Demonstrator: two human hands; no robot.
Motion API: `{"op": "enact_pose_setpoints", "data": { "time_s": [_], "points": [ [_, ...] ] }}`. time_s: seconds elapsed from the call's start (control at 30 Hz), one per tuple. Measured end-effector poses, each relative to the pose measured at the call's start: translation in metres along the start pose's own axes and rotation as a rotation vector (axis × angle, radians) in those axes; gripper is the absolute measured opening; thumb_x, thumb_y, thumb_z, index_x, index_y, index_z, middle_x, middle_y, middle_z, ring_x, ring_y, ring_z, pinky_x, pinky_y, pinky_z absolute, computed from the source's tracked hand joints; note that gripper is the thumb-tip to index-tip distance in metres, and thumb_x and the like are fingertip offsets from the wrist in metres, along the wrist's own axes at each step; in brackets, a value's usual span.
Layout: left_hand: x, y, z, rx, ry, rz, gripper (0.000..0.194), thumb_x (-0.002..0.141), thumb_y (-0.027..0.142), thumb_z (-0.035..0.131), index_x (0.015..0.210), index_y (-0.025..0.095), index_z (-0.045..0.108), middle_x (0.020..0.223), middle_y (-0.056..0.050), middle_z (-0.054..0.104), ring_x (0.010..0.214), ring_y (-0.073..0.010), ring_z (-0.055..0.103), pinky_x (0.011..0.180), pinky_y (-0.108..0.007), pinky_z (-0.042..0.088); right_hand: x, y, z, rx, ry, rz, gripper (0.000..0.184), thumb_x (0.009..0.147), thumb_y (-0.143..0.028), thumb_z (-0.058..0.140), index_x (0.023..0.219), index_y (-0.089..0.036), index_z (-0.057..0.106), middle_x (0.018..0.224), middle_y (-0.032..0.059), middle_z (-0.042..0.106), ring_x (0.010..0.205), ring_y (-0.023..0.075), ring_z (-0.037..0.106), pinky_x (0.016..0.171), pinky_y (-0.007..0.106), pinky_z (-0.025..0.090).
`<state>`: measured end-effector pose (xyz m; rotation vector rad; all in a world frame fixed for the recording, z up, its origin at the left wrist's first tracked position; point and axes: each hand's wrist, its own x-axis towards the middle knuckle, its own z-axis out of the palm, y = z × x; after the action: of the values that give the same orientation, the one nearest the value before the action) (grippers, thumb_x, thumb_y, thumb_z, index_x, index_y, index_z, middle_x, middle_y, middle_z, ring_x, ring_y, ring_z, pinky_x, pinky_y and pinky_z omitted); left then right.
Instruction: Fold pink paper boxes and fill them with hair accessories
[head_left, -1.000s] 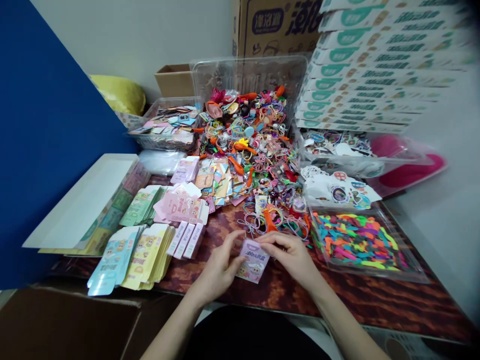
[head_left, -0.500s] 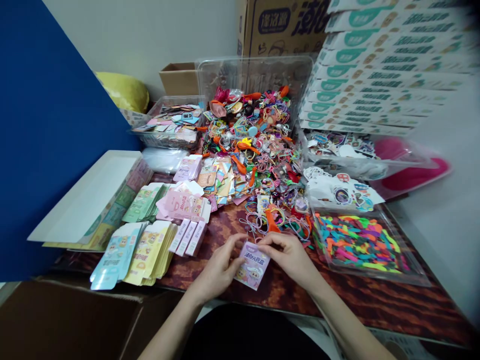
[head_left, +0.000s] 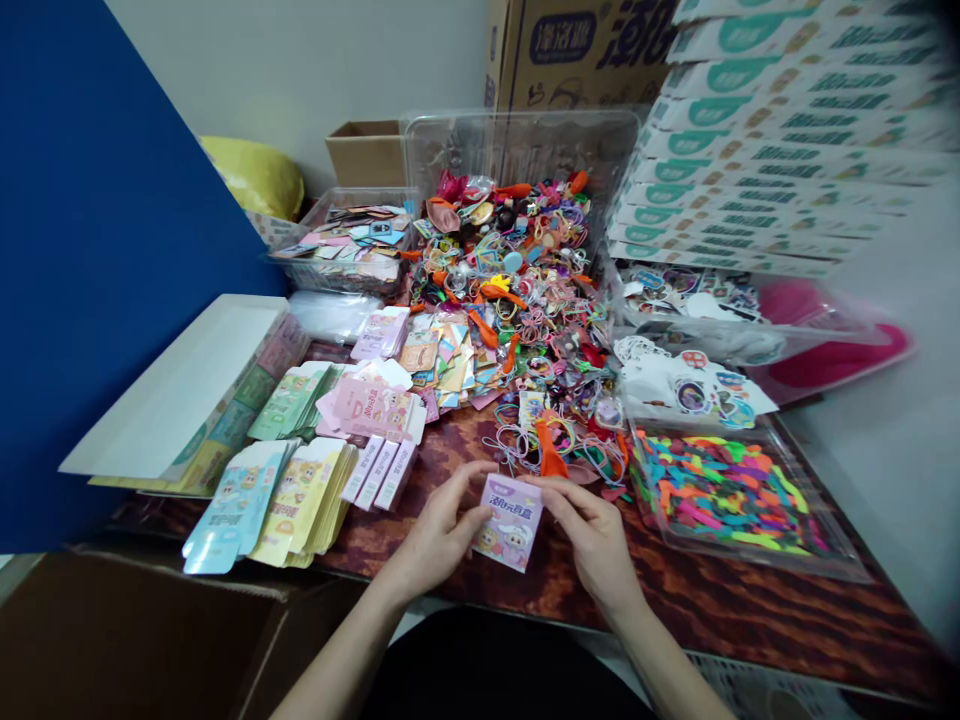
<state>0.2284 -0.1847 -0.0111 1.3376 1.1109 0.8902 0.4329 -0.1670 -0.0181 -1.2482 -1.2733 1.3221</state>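
Observation:
A small purple printed box (head_left: 508, 524) with cartoon figures on its front is held between my two hands, above the table's near edge. My left hand (head_left: 442, 520) grips its left side, thumb on the front face. At its upper right corner, the fingers of my right hand (head_left: 589, 525) close on the top edge; the fingertips are partly behind the box. Three similar purple boxes (head_left: 379, 473) stand side by side to the left. Beyond my hands spreads a heap of hair ties and small trinkets (head_left: 517, 300), with an orange balloon (head_left: 551, 452) nearest.
Flat yellow cartons (head_left: 304, 500), blue cartons (head_left: 236, 505), green cartons (head_left: 292, 400) and pink cartons (head_left: 371, 405) lie at left. A clear tray (head_left: 832, 560) of colourful balloons is at right, below stickers (head_left: 690, 385). White printed packs (head_left: 742, 150) are stacked at back right.
The box has turned more upright and faces me more squarely. My right hand has shifted from over its top corner to its right side. The view has moved slightly.

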Motion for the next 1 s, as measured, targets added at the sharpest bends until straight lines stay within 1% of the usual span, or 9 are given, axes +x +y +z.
{"op": "enact_pose_setpoints", "data": {
  "time_s": [0.1, 0.2, 0.27, 0.43, 0.57, 0.63, 0.83, 0.9, 1.0],
  "points": [
    [0.001, 0.004, -0.004, 0.057, -0.050, 0.021, 0.036, 0.095, 0.026, 0.054, 0.130, 0.026, 0.053, 0.122, -0.008, 0.063, 0.109, -0.0232, 0.060, 0.094, -0.034, 0.049, 0.004, -0.008, -0.005, -0.042, -0.049, 0.006, 0.023, 0.084, -0.043, 0.069, 0.084, -0.022, 0.080, 0.090, 0.0052, 0.078, 0.085, 0.0221, 0.069, 0.078, 0.030, 0.053],
    [0.001, 0.002, -0.005, 0.045, -0.067, 0.028, 0.037, 0.094, 0.024, 0.054, 0.131, 0.025, 0.053, 0.125, -0.008, 0.062, 0.112, -0.0237, 0.060, 0.098, -0.035, 0.047, 0.006, -0.011, -0.008, -0.071, -0.048, 0.026, 0.025, 0.082, -0.044, 0.071, 0.077, -0.020, 0.077, 0.077, 0.0038, 0.075, 0.071, 0.0185, 0.066, 0.066, 0.026, 0.051],
    [0.000, 0.000, -0.004, 0.030, -0.067, 0.025, 0.038, 0.094, 0.024, 0.054, 0.132, 0.026, 0.052, 0.129, -0.008, 0.061, 0.113, -0.0236, 0.060, 0.098, -0.035, 0.047, 0.005, -0.011, -0.008, -0.069, -0.031, 0.030, 0.025, 0.081, -0.043, 0.072, 0.076, -0.019, 0.076, 0.073, 0.0028, 0.073, 0.067, 0.0169, 0.063, 0.063, 0.025, 0.049],
    [-0.001, 0.000, -0.002, 0.035, -0.040, 0.007, 0.043, 0.094, 0.023, 0.054, 0.136, 0.025, 0.049, 0.130, -0.009, 0.061, 0.113, -0.0241, 0.060, 0.098, -0.037, 0.049, 0.004, -0.007, -0.007, -0.030, -0.026, 0.046, 0.025, 0.083, -0.044, 0.070, 0.079, -0.020, 0.077, 0.080, 0.0035, 0.075, 0.077, 0.0186, 0.066, 0.072, 0.026, 0.051],
    [0.000, 0.004, 0.000, 0.102, -0.009, 0.025, 0.043, 0.095, 0.023, 0.052, 0.137, 0.026, 0.048, 0.134, -0.009, 0.058, 0.118, -0.0246, 0.057, 0.103, -0.040, 0.046, 0.005, -0.009, -0.004, -0.004, -0.005, 0.054, 0.025, 0.087, -0.044, 0.066, 0.085, -0.021, 0.077, 0.081, 0.0038, 0.075, 0.076, 0.0194, 0.066, 0.073, 0.029, 0.052],
    [0.000, 0.006, 0.000, 0.131, 0.002, 0.044, 0.042, 0.095, 0.022, 0.052, 0.137, 0.027, 0.048, 0.137, -0.008, 0.056, 0.120, -0.0242, 0.056, 0.104, -0.040, 0.044, 0.004, -0.012, -0.001, -0.051, -0.015, 0.011, 0.022, 0.088, -0.041, 0.066, 0.085, -0.022, 0.077, 0.085, 0.0045, 0.075, 0.080, 0.0206, 0.068, 0.076, 0.030, 0.053],
    [0.002, 0.007, 0.002, 0.129, 0.035, 0.066, 0.042, 0.095, 0.022, 0.052, 0.137, 0.026, 0.048, 0.131, -0.008, 0.059, 0.117, -0.0238, 0.057, 0.102, -0.039, 0.046, 0.000, -0.017, 0.003, -0.266, -0.068, -0.271, 0.016, 0.092, -0.030, 0.063, 0.099, -0.025, 0.076, 0.104, 0.0058, 0.074, 0.098, 0.0214, 0.067, 0.091, 0.033, 0.050],
    [0.003, 0.010, 0.002, 0.161, 0.036, 0.095, 0.036, 0.096, 0.022, 0.052, 0.131, 0.026, 0.053, 0.126, -0.008, 0.061, 0.113, -0.0227, 0.058, 0.100, -0.037, 0.046, 0.001, -0.017, 0.004, -0.277, -0.079, -0.290, 0.016, 0.092, -0.030, 0.063, 0.102, -0.026, 0.075, 0.104, 0.0055, 0.073, 0.099, 0.0210, 0.067, 0.090, 0.033, 0.051],
    [-0.001, 0.020, -0.002, 0.247, 0.019, 0.144, 0.030, 0.096, 0.019, 0.049, 0.124, 0.025, 0.059, 0.115, -0.006, 0.064, 0.107, -0.0206, 0.060, 0.096, -0.033, 0.047, 0.006, -0.011, 0.006, -0.273, -0.140, -0.271, 0.015, 0.091, -0.032, 0.063, 0.097, -0.025, 0.075, 0.097, 0.0054, 0.072, 0.093, 0.0209, 0.067, 0.086, 0.032, 0.052]
  ]
}}
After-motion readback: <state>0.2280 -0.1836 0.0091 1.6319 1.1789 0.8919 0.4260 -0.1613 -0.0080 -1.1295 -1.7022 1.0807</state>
